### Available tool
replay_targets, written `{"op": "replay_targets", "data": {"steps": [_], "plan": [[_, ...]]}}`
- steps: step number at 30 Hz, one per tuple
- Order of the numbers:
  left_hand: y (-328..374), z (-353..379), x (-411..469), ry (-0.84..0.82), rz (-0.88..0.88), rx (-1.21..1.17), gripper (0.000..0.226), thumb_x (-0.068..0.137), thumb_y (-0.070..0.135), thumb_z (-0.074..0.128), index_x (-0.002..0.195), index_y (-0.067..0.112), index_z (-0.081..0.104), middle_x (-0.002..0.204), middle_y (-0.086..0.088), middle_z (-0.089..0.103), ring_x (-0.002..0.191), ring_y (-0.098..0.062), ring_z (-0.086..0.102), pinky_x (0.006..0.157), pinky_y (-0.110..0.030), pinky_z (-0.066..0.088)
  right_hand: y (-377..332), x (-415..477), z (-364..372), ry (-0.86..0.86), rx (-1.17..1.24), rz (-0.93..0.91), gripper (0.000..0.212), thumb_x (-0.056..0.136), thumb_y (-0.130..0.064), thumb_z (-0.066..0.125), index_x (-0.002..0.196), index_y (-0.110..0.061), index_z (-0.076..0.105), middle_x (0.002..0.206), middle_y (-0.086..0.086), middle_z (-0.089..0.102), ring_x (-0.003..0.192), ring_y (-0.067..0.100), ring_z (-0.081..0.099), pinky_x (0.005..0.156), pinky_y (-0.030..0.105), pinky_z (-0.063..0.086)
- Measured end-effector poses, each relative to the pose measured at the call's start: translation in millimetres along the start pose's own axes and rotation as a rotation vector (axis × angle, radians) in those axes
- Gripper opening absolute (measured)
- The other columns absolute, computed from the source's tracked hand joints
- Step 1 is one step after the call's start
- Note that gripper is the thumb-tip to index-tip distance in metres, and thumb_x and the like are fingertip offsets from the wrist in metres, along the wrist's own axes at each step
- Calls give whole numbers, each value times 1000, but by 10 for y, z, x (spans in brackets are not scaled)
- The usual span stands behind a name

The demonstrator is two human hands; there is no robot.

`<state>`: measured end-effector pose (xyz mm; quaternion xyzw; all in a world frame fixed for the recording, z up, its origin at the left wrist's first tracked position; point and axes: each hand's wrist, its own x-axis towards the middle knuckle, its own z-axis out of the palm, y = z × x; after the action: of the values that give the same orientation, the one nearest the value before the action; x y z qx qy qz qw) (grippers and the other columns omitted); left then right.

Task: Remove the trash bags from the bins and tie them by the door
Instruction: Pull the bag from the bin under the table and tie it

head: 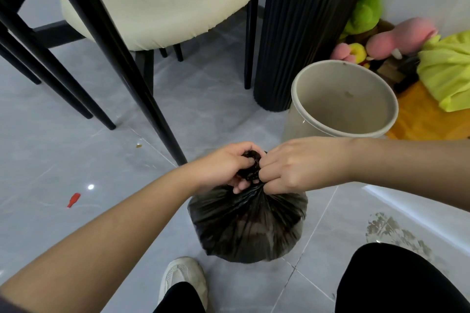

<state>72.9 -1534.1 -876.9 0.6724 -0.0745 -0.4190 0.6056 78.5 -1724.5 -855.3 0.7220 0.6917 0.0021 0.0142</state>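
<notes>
My left hand (226, 165) and right hand (292, 168) both curl round the twisted neck of the black bag (246, 226), fingers pinching the bunched plastic between them. The bag sits full on the grey floor (76, 160) just in front of my shoe (181, 274), its neck gathered upright under my knuckles. Just beyond my right wrist stands the beige bin (305, 122), its bare inside showing, beside a black ribbed column (300, 33), with chairs (162, 0) to the left and soft toys (399, 38) by the wall.
</notes>
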Motion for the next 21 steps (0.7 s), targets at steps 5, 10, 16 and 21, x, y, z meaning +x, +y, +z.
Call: {"op": "replay_targets", "data": {"steps": [5, 10, 16, 21], "plan": [[-23, -62, -56, -104, 6, -196, 19, 89, 9, 48, 106, 3, 51, 81, -11, 55, 59, -16, 56, 55, -23, 48, -12, -20, -30, -18, 1, 16, 10, 83, 0, 60, 80, -9, 62, 75, 3, 56, 75, 23, 52, 64, 36, 50], [-38, -88, -108, -67, 118, -99, 15, 87, -5, 58, 95, 6, 52, 72, -2, 61, 61, -11, 61, 60, -20, 52, -3, -38, -92, -29, 37, 57, 10, 83, 0, 60, 87, -9, 62, 80, 3, 57, 78, 23, 49, 60, 40, 51], [-62, 8, -41, 192, 186, 4, 18, 85, -8, 59, 78, 6, 52, 53, -4, 61, 45, -11, 58, 49, -18, 50, -19, 1, -123, 80, 240, 198, 16, 88, -10, 57, 93, -15, 72, 84, -2, 66, 80, 19, 58, 75, 28, 48], [-69, 66, -37, 348, 231, 90, 20, 82, -5, 65, 72, 10, 57, 55, -1, 60, 45, -5, 54, 50, -16, 45, -169, -39, -35, 299, 886, 749, 25, 81, 0, 64, 88, -21, 76, 92, -6, 64, 85, 8, 61, 82, 13, 42]]}}
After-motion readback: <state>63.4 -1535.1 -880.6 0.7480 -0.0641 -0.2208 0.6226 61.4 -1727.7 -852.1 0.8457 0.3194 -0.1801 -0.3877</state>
